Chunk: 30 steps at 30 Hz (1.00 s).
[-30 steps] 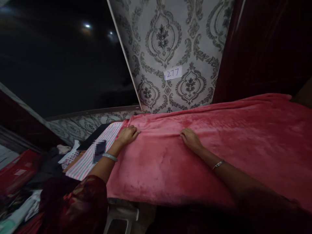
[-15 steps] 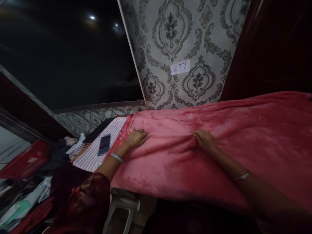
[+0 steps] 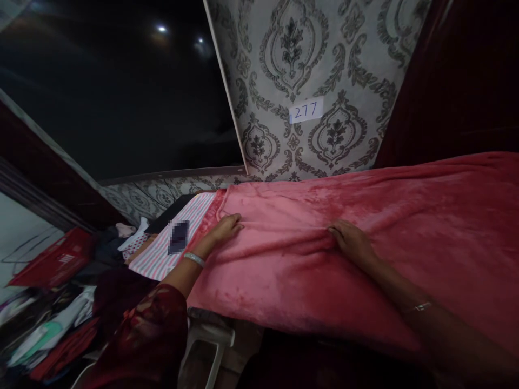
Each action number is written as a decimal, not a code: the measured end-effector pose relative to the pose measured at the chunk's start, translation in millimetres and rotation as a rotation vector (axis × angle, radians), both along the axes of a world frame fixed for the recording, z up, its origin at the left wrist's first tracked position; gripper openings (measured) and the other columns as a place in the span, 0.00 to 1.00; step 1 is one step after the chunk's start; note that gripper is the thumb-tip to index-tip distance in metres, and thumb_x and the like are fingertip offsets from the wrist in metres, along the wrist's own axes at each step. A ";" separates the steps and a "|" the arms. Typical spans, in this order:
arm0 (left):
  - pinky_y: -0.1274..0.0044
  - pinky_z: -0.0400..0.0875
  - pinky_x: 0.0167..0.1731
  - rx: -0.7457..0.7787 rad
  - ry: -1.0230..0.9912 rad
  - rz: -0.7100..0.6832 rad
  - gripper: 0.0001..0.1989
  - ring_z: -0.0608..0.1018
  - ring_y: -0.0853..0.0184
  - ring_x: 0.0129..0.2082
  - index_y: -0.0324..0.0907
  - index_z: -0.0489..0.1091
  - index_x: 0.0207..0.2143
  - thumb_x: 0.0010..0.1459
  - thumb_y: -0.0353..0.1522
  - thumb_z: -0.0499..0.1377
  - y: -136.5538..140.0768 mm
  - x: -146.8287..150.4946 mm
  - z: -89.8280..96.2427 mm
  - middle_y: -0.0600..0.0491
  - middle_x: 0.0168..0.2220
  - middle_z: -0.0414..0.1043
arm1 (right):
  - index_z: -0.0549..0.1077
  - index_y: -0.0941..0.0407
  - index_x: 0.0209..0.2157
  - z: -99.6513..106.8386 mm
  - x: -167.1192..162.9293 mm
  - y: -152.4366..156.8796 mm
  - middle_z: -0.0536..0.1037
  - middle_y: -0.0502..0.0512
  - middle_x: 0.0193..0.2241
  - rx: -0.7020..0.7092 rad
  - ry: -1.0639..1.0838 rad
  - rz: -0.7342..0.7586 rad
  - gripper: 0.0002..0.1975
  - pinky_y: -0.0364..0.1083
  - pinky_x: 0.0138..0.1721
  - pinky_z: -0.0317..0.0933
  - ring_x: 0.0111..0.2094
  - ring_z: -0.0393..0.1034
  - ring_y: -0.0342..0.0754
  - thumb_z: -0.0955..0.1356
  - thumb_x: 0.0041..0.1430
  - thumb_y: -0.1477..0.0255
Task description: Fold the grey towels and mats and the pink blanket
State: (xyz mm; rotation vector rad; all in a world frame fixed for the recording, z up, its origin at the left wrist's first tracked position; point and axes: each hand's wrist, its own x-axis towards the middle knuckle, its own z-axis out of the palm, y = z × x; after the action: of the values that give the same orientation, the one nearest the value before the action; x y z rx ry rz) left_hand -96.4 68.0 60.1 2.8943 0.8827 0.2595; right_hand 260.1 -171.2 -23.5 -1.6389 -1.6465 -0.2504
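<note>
A pinkish-red plush blanket (image 3: 284,286) is spread over a long surface against the wall. Near its left end my left hand (image 3: 226,228) is closed on the cloth, fingers curled into it. Farther right, my right hand (image 3: 347,237) pinches the same blanket. Between the two hands the cloth is drawn into long creases running sideways. Left of the blanket lies a striped pink, white and grey cloth (image 3: 156,256), with a dark blurred-out rectangle (image 3: 179,237) on it.
Behind stands a papered wall with a paper label reading 277 (image 3: 306,110). A large dark screen (image 3: 121,97) hangs at left. Piled clothes (image 3: 52,346) and a red bag (image 3: 52,259) lie at lower left. A pale plastic chair or stool (image 3: 208,337) is below the blanket's edge.
My right hand has moved slightly right, widening the gap between my hands and stretching the creases. The camera view has shifted a little.
</note>
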 end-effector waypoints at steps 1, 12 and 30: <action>0.73 0.67 0.35 0.000 -0.012 0.014 0.04 0.73 0.64 0.31 0.42 0.67 0.34 0.60 0.32 0.54 0.2 -0.6 1.2 0.50 0.33 0.72 | 0.74 0.53 0.33 0.8 0.0 -0.2 0.78 0.58 0.31 -0.005 -0.003 0.003 0.17 0.51 0.41 0.67 0.36 0.72 0.53 0.58 0.68 0.67; 0.75 0.67 0.34 -0.122 -0.027 0.013 0.11 0.73 0.66 0.30 0.42 0.69 0.30 0.61 0.39 0.57 -0.8 -16.8 -6.7 0.52 0.30 0.73 | 0.75 0.53 0.34 -10.1 2.7 -5.9 0.79 0.59 0.33 -0.022 -0.069 0.043 0.16 0.53 0.42 0.68 0.37 0.73 0.54 0.58 0.68 0.68; 0.74 0.63 0.22 -0.360 -0.361 0.643 0.17 0.71 0.64 0.20 0.42 0.68 0.18 0.54 0.42 0.62 50.9 -33.2 -28.9 0.53 0.13 0.62 | 0.77 0.51 0.34 -25.8 3.7 -6.6 0.80 0.58 0.34 -0.003 -0.048 0.058 0.17 0.53 0.41 0.70 0.36 0.75 0.54 0.58 0.67 0.67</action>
State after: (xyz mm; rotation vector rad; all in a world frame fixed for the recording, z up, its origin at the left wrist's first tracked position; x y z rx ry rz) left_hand -129.5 118.9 31.3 2.0754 1.5598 0.5775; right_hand 263.8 -177.8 -49.4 -1.5954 -1.7281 -0.2599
